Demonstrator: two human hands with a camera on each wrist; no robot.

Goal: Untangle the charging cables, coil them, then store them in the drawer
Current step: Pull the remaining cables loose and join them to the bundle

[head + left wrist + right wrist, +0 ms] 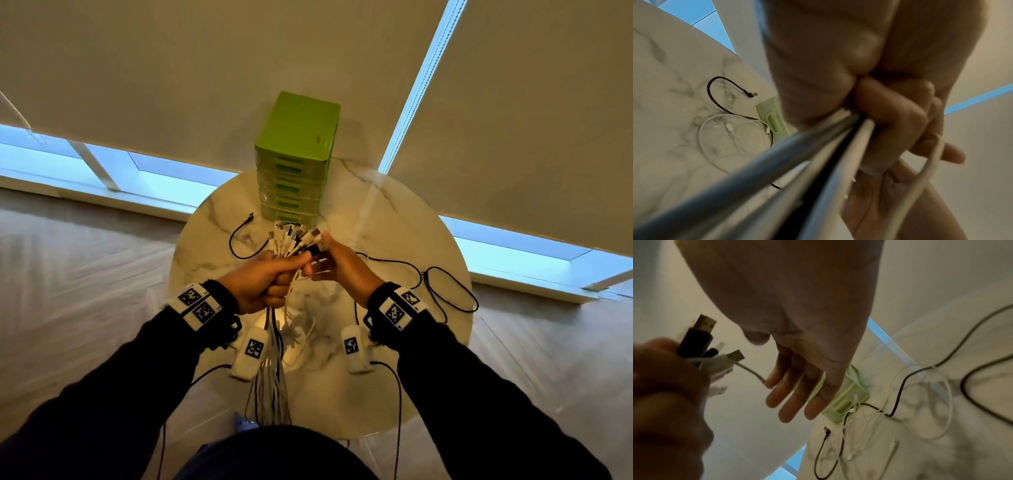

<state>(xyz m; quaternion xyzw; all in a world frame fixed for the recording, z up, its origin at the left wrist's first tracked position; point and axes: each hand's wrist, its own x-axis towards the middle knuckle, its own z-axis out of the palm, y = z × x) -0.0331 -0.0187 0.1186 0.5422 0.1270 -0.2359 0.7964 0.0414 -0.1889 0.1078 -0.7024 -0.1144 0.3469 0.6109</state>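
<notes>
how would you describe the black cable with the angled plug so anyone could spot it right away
Start at the green drawer tower at the back of the round marble table. Left of its base a black cable loops on the marble, its plug end near the tower's foot, lying loose outside the held bundle.

Bundled cables [289, 245] before green drawer [294, 164]

Loose cables [442, 287] strewn right; drawer unit [295, 164] ahead; seemingly bare marble [202, 246] left

head view downward, wrist views upward, sharing table [394, 205]
</notes>
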